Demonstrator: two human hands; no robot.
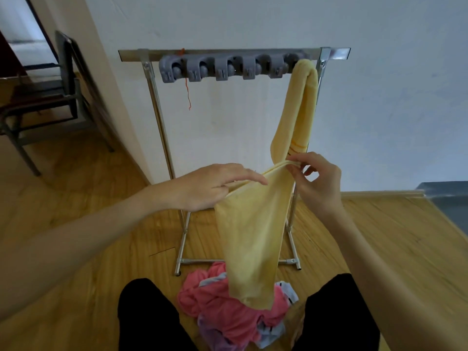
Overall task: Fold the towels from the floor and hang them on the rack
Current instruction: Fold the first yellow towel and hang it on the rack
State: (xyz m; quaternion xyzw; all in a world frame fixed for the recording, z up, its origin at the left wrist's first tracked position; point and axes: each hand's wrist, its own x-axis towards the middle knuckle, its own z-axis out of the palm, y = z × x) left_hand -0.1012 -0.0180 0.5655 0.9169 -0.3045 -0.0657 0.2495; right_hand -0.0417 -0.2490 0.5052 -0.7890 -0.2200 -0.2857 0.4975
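No readable text, label, brand, number or sign is found anywhere; nothing legible is carried by any item.

Yellow towel [250,239] hangs lengthwise (top edge held); another [301,97] drapes the rack [228,53]; pink pile [228,307] on floor.

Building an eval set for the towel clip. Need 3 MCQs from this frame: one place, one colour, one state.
1. Where does the hung yellow towel sit on the rack?
A. left end
B. middle
C. right end

2. What colour is most of the pile on the floor?
A. pink
B. green
C. black

3. What is the state of the held yellow towel?
A. lying flat on the floor
B. held up by both hands, hanging down
C. draped over the rack

Answers:
1 C: it hangs by the right post.
2 A: pink cloth dominates, with some pale blue and lilac.
3 B: the left hand and right hand hold its top edge.
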